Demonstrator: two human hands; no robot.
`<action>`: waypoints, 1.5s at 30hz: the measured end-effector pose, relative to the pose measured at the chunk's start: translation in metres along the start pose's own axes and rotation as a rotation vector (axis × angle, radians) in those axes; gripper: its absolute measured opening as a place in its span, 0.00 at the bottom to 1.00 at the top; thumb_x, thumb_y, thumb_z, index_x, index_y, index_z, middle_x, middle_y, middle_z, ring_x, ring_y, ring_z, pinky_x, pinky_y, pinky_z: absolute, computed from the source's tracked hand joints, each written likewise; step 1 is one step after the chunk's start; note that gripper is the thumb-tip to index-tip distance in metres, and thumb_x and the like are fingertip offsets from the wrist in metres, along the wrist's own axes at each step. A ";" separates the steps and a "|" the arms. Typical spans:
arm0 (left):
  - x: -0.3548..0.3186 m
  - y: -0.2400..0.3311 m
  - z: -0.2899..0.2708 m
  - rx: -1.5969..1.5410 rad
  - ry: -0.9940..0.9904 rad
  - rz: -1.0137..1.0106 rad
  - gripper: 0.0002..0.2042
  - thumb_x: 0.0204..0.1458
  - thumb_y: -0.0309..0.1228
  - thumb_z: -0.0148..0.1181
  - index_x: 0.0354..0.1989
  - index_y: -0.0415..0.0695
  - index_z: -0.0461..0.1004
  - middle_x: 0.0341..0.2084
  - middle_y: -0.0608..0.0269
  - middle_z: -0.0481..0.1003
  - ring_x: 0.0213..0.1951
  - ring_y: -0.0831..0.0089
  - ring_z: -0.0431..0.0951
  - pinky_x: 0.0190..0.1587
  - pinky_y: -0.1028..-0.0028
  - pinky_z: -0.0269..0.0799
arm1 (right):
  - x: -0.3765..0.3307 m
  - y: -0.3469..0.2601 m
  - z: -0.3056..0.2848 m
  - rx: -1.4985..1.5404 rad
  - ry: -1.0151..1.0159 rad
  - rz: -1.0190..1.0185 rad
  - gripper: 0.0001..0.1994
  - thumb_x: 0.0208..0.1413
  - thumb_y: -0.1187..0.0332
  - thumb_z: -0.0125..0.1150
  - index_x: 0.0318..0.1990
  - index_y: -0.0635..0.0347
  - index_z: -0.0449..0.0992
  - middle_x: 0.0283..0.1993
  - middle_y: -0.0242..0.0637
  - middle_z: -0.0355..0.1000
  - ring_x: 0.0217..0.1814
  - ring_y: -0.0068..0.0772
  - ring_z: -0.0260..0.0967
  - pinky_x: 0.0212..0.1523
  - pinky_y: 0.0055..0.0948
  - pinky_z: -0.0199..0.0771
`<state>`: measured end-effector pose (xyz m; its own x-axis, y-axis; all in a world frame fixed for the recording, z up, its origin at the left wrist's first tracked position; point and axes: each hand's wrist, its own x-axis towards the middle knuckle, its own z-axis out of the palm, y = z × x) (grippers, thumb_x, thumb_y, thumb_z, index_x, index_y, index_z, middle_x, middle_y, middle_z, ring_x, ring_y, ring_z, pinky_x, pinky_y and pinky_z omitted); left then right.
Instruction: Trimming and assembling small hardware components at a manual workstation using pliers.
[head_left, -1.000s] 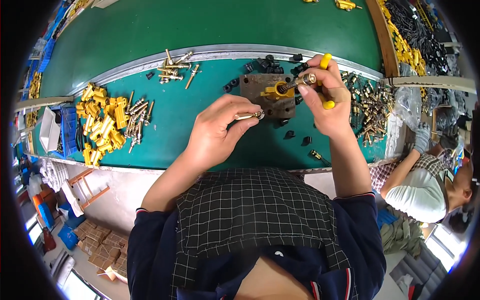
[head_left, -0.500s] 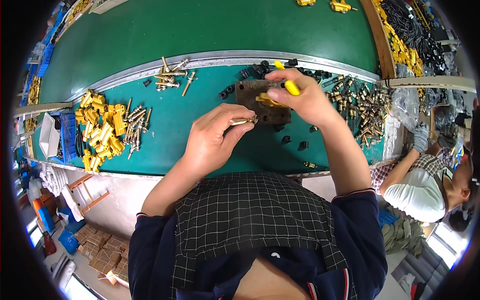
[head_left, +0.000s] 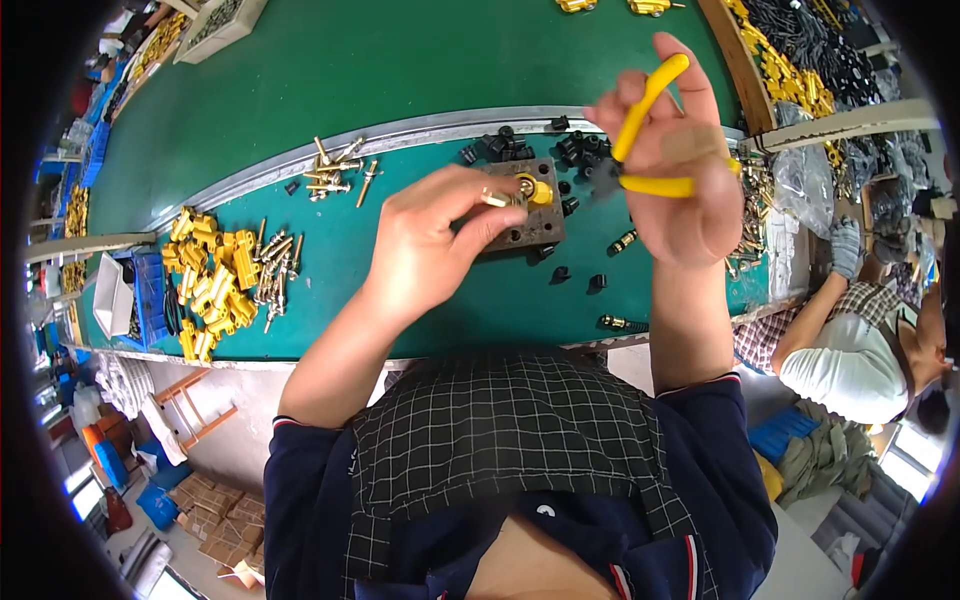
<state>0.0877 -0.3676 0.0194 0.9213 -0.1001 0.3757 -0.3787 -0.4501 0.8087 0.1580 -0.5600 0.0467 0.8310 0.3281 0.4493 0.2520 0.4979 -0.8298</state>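
My left hand (head_left: 425,235) is closed, thumb and fingers pinching a slim brass-coloured metal pin (head_left: 497,198). The pin's end is right beside a yellow fitting (head_left: 541,192) on a dark metal block (head_left: 545,228) with drilled holes. To the right of the block, my right hand (head_left: 672,222) is raised with the palm showing. A pair of pliers (head_left: 650,108) with yellow handles lies across it, held at the thumb and fingers. Its handles are spread apart, and its dark jaws are blurred, pointing left toward the block.
Yellow fittings (head_left: 210,280) are heaped at left, beside metal pins (head_left: 275,270). More pins (head_left: 335,170) lie near the metal rail (head_left: 420,118). Black caps (head_left: 575,150) are scattered around the block. Small springs and brass parts (head_left: 755,225) lie at right, near another person's gloved hand (head_left: 845,248).
My right hand has lifted away from the block and turned palm-up, with the pliers' handles now spread. The yellow fitting now rests on the block. My left hand still pinches the pin.
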 end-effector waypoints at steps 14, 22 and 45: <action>0.011 0.002 0.011 0.306 -0.105 0.095 0.10 0.43 0.25 0.68 0.35 0.42 0.78 0.30 0.61 0.78 0.31 0.67 0.79 0.32 0.73 0.73 | 0.002 0.014 -0.006 0.372 0.039 -0.208 0.23 0.62 0.54 0.38 0.59 0.58 0.58 0.40 0.36 0.58 0.32 0.26 0.51 0.34 0.26 0.56; 0.011 0.003 0.010 0.378 -0.119 0.127 0.10 0.43 0.24 0.67 0.35 0.41 0.77 0.29 0.59 0.77 0.31 0.63 0.79 0.32 0.71 0.74 | 0.003 0.013 0.001 0.368 0.042 -0.216 0.24 0.59 0.57 0.45 0.59 0.60 0.57 0.39 0.37 0.60 0.32 0.24 0.54 0.34 0.24 0.59; 0.026 0.011 0.006 0.420 -0.185 0.200 0.10 0.41 0.23 0.66 0.34 0.40 0.75 0.30 0.61 0.77 0.32 0.63 0.78 0.34 0.68 0.74 | 0.006 0.015 -0.002 0.147 0.004 -0.119 0.29 0.56 0.54 0.50 0.61 0.59 0.55 0.40 0.38 0.59 0.35 0.25 0.55 0.37 0.25 0.60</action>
<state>0.1080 -0.3806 0.0350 0.8486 -0.3599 0.3876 -0.5168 -0.7204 0.4626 0.1673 -0.5519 0.0360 0.8017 0.2571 0.5397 0.2737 0.6447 -0.7137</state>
